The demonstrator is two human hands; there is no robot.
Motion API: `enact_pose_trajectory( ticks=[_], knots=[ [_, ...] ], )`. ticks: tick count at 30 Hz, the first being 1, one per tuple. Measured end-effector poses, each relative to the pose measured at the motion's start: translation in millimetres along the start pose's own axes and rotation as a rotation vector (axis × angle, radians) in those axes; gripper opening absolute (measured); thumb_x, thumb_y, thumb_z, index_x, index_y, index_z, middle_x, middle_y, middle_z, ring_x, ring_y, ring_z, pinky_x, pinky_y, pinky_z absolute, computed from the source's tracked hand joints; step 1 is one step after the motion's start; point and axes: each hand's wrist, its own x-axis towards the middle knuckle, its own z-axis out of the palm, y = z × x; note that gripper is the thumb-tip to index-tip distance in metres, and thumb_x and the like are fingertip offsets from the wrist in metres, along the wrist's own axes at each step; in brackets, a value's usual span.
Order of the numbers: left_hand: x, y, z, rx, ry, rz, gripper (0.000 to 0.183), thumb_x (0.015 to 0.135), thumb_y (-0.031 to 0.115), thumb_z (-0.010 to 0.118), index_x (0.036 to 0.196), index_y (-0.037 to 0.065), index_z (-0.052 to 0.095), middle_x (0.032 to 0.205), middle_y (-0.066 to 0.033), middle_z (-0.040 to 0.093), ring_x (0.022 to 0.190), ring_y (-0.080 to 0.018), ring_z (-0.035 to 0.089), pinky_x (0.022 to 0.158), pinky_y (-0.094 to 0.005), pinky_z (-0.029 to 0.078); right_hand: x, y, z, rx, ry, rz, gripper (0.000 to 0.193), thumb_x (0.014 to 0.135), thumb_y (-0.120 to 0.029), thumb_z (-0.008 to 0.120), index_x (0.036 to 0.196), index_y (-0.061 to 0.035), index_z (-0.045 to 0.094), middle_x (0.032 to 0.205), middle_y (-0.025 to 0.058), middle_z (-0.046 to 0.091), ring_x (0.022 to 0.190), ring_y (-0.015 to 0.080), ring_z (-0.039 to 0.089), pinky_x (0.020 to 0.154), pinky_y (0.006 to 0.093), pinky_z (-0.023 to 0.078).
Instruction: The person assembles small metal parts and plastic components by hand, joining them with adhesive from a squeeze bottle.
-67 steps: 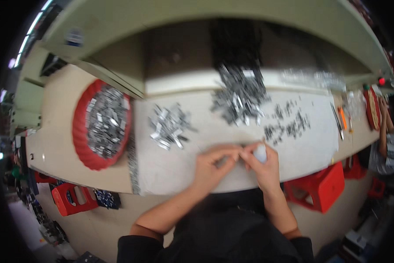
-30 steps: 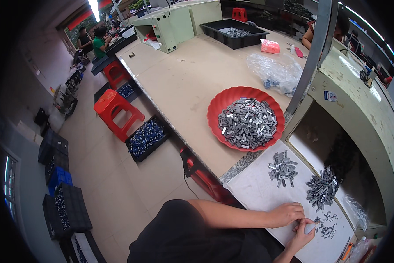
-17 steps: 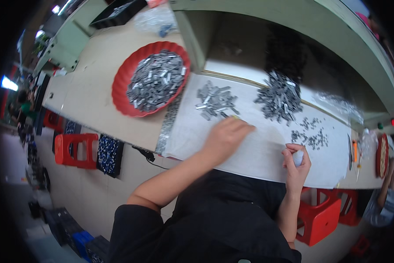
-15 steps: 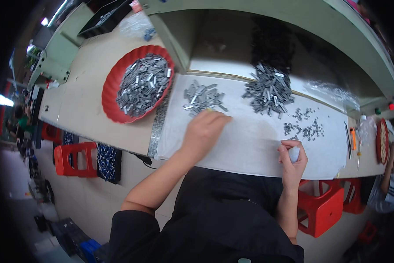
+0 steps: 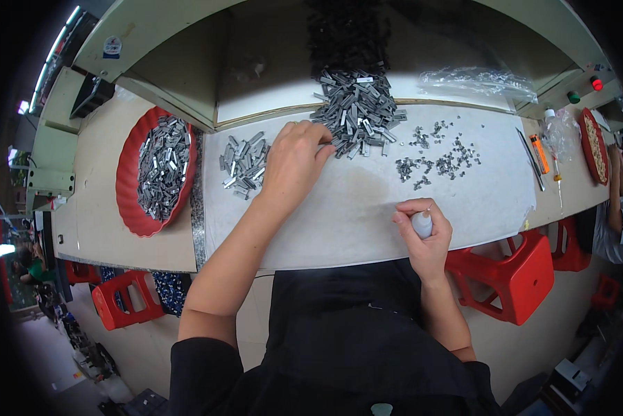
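My left hand (image 5: 294, 161) reaches over the white work sheet (image 5: 325, 229) to the left edge of a big heap of grey metal pieces (image 5: 358, 118). Its thumb and fingers are pinched on one small grey metal piece (image 5: 324, 145), mostly hidden by the fingers. A smaller group of similar pieces (image 5: 243, 165) lies left of that hand. Near the sheet's front edge, my right hand (image 5: 433, 243) is closed around a small white bottle (image 5: 422, 222) with a brownish tip. Beyond it many tiny dark metal parts (image 5: 440, 159) are scattered on the sheet.
A red scalloped bowl (image 5: 128, 177) full of metal pieces stands at the left. Tweezers (image 5: 531, 159), an orange tool (image 5: 539, 154) and a clear plastic bag (image 5: 562, 135) lie at the right. A shelf frame arches over the back. Red stools (image 5: 509, 274) stand below the table; another person sits far right.
My left hand has moved from the smaller group rightward to the big heap and now pinches there. My right hand still grips the bottle. The whole view has shifted.
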Motion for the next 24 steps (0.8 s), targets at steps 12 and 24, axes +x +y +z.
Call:
enact_pose_trajectory(
  ticks=[12, 24],
  knots=[
    [-42.0, 29.1, -3.7, -1.059, -0.196, -0.409, 0.021, 0.078, 0.004, 0.057, 0.1, 0.003, 0.057, 0.074, -0.0009, 0.056, 0.072, -0.0068, 0.05, 0.067, -0.0199, 0.04, -4.5, -6.2, -22.8, 0.125, -0.079, -0.033, 0.029, 0.078, 0.003, 0.045, 0.106, 0.0011, 0.039, 0.098, 0.0095, 0.041, 0.072, 0.0113, 0.047, 0.061, 0.0225, 0.04],
    [-65.0, 35.5, 16.8, -1.44, -0.138, -0.424, 0.016, 0.079, 0.0, 0.055, 0.094, -0.001, 0.054, 0.087, -0.0129, 0.062, 0.079, -0.0133, 0.058, 0.072, -0.0229, 0.045, -21.3, -21.8, -25.7, 0.185, 0.113, 0.05, 0.032, 0.068, 0.001, 0.066, 0.096, 0.0005, 0.051, 0.095, 0.0114, 0.049, 0.081, 0.0177, 0.054, 0.07, 0.0263, 0.045]
  ],
)
